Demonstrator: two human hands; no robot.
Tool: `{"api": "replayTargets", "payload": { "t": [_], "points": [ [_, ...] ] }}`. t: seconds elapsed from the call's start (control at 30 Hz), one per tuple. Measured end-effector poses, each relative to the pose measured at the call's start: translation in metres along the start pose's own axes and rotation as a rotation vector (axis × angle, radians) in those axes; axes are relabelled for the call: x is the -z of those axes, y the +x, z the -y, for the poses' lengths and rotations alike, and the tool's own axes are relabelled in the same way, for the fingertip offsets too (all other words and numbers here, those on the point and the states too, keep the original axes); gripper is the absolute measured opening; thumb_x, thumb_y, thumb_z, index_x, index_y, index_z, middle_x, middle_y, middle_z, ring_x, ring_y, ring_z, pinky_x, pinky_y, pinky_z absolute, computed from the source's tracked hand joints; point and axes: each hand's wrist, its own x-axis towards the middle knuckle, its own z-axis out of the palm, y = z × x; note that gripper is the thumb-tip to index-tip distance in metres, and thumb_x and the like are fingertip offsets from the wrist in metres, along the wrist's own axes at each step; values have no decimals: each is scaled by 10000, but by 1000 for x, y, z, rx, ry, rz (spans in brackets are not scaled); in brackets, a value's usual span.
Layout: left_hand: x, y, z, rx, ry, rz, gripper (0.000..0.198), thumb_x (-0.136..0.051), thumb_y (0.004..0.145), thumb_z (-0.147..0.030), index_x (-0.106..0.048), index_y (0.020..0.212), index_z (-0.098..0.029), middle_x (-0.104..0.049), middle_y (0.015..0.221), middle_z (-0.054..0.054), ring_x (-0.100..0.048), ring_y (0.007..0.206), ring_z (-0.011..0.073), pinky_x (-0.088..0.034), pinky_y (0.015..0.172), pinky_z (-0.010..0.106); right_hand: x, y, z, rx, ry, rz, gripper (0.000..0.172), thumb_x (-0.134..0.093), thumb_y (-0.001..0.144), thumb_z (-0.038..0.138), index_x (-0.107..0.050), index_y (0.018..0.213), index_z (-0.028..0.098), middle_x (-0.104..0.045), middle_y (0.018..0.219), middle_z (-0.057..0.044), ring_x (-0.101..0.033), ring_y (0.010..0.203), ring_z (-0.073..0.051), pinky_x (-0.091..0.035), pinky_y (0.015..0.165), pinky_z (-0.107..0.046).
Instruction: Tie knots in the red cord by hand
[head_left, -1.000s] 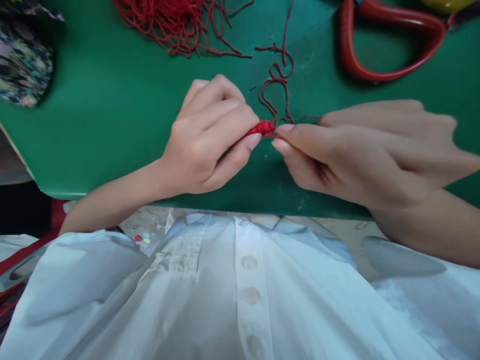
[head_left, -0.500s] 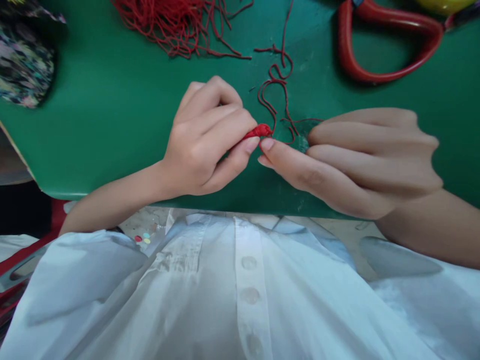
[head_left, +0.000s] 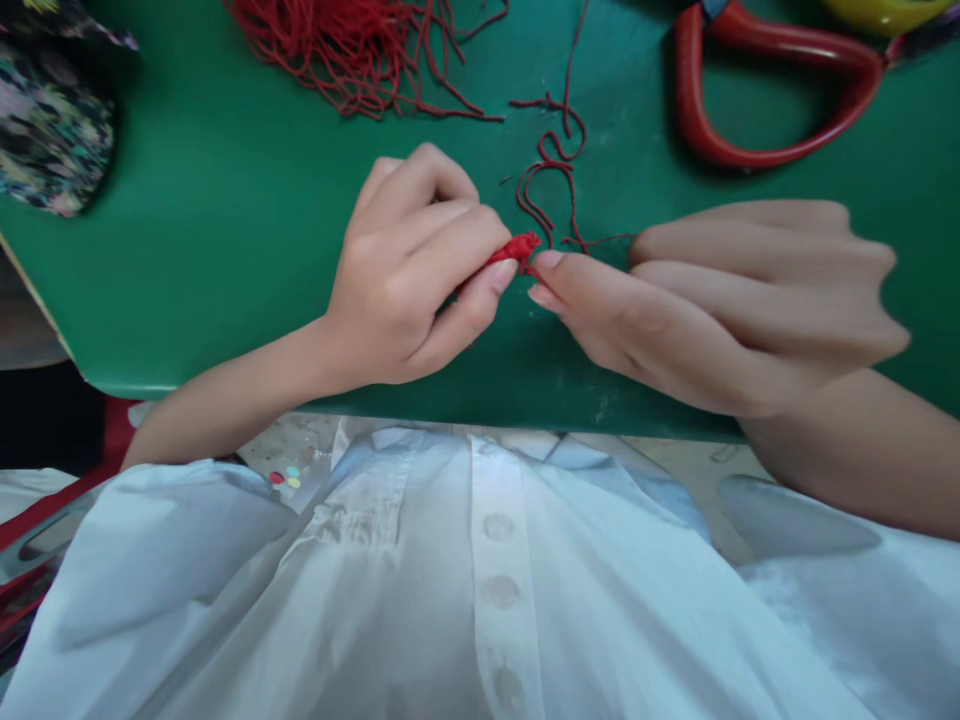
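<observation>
Between the thumb and curled fingers of my left hand (head_left: 420, 270) is a small red knotted cord bundle (head_left: 522, 246), its tip poking out to the right. Most of it is covered by my fingers. Just right of that tip, the thumb and forefinger of my right hand (head_left: 720, 300) pinch a thin red strand (head_left: 532, 272) running from the bundle. My right hand's other fingers are curled in. Beyond the hands, loose cut red threads (head_left: 555, 160) lie in curls on the green table (head_left: 225, 220).
A heap of red cord (head_left: 337, 50) lies at the table's far side. Red-handled scissors (head_left: 739, 155) rest at the far right beside a yellow object (head_left: 889, 14). A floral fabric item (head_left: 52, 130) sits at the far left. The table's near edge runs just before my white shirt.
My right hand has shifted slightly right and away from my body, drawing the pinched strand out from the bundle. My left hand has risen a little and keeps its hold.
</observation>
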Motion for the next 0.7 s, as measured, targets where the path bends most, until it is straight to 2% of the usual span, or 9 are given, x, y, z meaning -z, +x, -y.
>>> {"api": "replayTargets", "payload": {
  "t": [0.1,0.2,0.37,0.5,0.63,0.7],
  "points": [
    [-2,-1,-2,22,-43,6,236,-430,943,-280,-528,748,-192,-595,644,6,-606,767,174,-394,702,351,-2,3,-4,338,-101,-110,221,-484,975,291,-678,873,258,-274,417,82,-356,405,-44,-226,395,-214],
    [-1,-1,-5,30,-96,34,234,-452,941,-270,-544,741,-188,-602,649,4,-600,760,164,-392,690,341,-5,5,-7,530,-125,-127,178,-535,927,182,-643,796,237,-273,410,85,-352,397,-44,-232,372,-204],
    [2,0,-7,98,-123,104,257,-434,958,-264,-565,749,-192,-627,665,2,-615,794,170,-408,708,357,-6,4,-10,651,-215,-165,182,-535,910,134,-648,801,226,-367,442,92,-375,405,-33,-245,372,-205],
    [1,-1,-3,3,-68,122,228,-448,950,-282,-591,794,-199,-642,685,19,-600,805,190,-425,729,386,-5,3,-12,634,-293,-120,187,-520,939,185,-653,821,244,-324,428,95,-370,402,-30,-258,375,-201],
    [-3,-4,-5,18,-73,111,303,-412,958,-325,-594,762,-184,-623,675,30,-598,809,205,-431,741,410,-2,3,-12,776,-397,-316,89,-671,842,167,-656,775,223,-319,409,100,-381,415,-43,-304,380,-194],
    [-4,-5,-7,-14,-74,106,345,-404,964,-365,-586,741,-174,-613,667,34,-598,799,208,-432,737,407,-3,2,-12,794,-403,-340,102,-676,827,139,-660,753,207,-305,405,95,-384,422,-52,-314,389,-205]
  ]
}}
